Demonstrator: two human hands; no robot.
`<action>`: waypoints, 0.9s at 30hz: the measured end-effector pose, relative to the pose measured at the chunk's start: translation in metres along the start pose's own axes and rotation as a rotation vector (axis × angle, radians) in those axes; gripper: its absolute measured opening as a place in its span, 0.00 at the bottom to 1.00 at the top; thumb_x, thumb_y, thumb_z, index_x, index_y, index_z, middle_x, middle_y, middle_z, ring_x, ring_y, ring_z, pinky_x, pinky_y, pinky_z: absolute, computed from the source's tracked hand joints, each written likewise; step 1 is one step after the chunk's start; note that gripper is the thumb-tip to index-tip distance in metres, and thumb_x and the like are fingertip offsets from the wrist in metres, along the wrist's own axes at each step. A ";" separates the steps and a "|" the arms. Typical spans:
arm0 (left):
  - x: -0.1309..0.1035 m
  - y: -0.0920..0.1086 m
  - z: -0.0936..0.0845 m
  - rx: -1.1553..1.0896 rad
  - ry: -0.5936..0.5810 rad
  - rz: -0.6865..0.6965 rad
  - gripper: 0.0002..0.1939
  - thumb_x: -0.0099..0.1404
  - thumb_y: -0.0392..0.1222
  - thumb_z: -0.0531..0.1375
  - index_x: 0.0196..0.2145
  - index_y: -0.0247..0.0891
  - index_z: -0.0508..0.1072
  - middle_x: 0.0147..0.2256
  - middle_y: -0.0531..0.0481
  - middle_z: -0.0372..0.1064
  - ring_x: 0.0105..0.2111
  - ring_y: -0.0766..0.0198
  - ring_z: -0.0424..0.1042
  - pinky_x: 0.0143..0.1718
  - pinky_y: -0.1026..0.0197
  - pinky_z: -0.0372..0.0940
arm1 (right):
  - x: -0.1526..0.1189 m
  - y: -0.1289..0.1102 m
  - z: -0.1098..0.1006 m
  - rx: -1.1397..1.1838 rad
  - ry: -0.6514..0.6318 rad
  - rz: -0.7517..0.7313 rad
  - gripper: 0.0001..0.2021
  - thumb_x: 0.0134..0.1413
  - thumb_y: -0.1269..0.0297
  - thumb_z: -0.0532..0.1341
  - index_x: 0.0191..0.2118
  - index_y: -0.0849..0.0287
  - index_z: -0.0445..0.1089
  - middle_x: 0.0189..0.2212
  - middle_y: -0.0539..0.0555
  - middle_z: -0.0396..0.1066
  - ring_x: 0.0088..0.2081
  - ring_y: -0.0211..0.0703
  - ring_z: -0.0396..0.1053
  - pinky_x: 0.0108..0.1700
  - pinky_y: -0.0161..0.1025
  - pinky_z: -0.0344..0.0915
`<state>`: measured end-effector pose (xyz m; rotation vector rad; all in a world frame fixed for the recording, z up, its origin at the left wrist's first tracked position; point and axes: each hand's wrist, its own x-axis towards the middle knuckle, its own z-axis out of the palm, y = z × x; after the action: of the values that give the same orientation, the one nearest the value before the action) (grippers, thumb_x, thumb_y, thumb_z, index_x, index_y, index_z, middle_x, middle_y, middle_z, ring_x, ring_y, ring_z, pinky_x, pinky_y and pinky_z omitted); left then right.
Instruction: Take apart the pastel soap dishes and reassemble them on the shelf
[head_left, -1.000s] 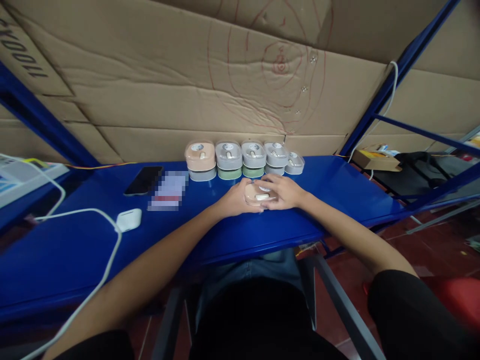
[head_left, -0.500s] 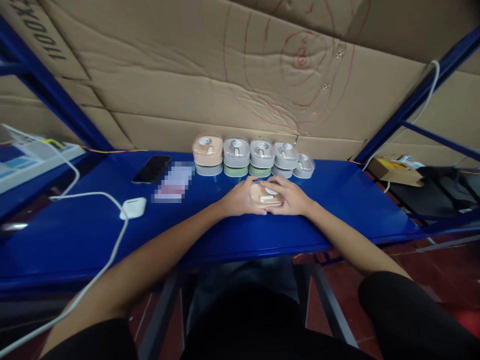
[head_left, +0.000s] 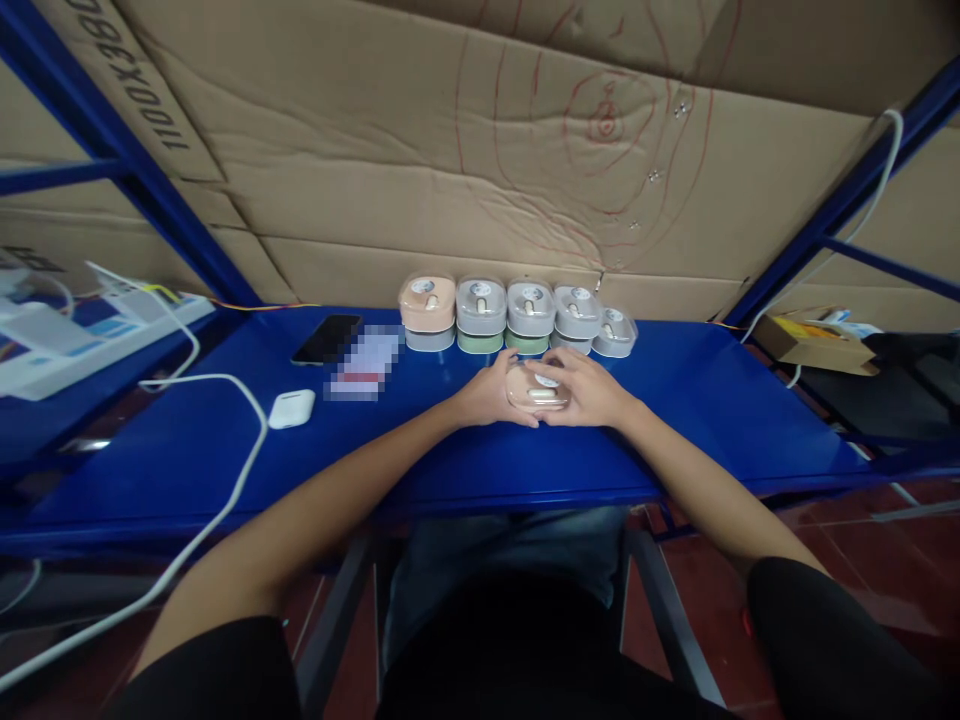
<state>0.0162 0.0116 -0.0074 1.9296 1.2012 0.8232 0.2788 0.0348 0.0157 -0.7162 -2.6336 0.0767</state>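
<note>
A peach box with a clear lid (head_left: 537,394) is held low over the blue table (head_left: 450,465), near its front edge. My left hand (head_left: 489,392) grips its left side, and my right hand (head_left: 589,390) is wrapped round its right side, fingers over the lid. Behind my hands stand stacked boxes with clear lids: a peach one (head_left: 428,305) on a grey one, then grey ones (head_left: 481,303) on green or grey ones. A single grey box (head_left: 614,333) ends the row at the right.
Left of the boxes lie a black phone (head_left: 328,339), a blurred-out flat item (head_left: 364,363) and a white earphone case (head_left: 292,409). A white cable (head_left: 244,470) crosses the left side. A small open carton (head_left: 817,350) is at the right. Cardboard (head_left: 337,150) forms the back.
The whole view has shifted, so the table and its items appear slightly farther right. Both hands keep the peach box between them, with little change in grip.
</note>
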 end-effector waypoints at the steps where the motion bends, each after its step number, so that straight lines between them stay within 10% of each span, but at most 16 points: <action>1: 0.000 0.000 0.000 -0.001 0.001 0.002 0.78 0.36 0.57 0.86 0.76 0.35 0.54 0.75 0.20 0.61 0.75 0.25 0.64 0.74 0.31 0.61 | 0.000 0.000 0.001 0.015 0.003 0.001 0.45 0.59 0.35 0.72 0.76 0.50 0.70 0.59 0.66 0.73 0.58 0.68 0.75 0.62 0.65 0.75; 17: -0.013 0.008 -0.007 0.193 -0.069 0.151 0.57 0.51 0.62 0.80 0.71 0.41 0.64 0.70 0.32 0.70 0.69 0.32 0.71 0.70 0.35 0.67 | -0.018 -0.004 -0.002 0.131 -0.003 0.061 0.48 0.61 0.26 0.69 0.79 0.43 0.63 0.56 0.62 0.73 0.56 0.65 0.76 0.62 0.67 0.77; 27: -0.019 0.014 -0.010 0.342 -0.150 0.138 0.49 0.67 0.63 0.68 0.76 0.39 0.59 0.72 0.32 0.68 0.73 0.37 0.68 0.73 0.39 0.63 | -0.144 0.033 -0.064 -0.156 0.066 0.623 0.46 0.62 0.27 0.64 0.76 0.53 0.69 0.52 0.65 0.75 0.53 0.69 0.78 0.62 0.64 0.76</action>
<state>0.0074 -0.0075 0.0070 2.3278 1.1865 0.5539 0.4327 -0.0110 0.0157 -1.5381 -2.2750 0.0217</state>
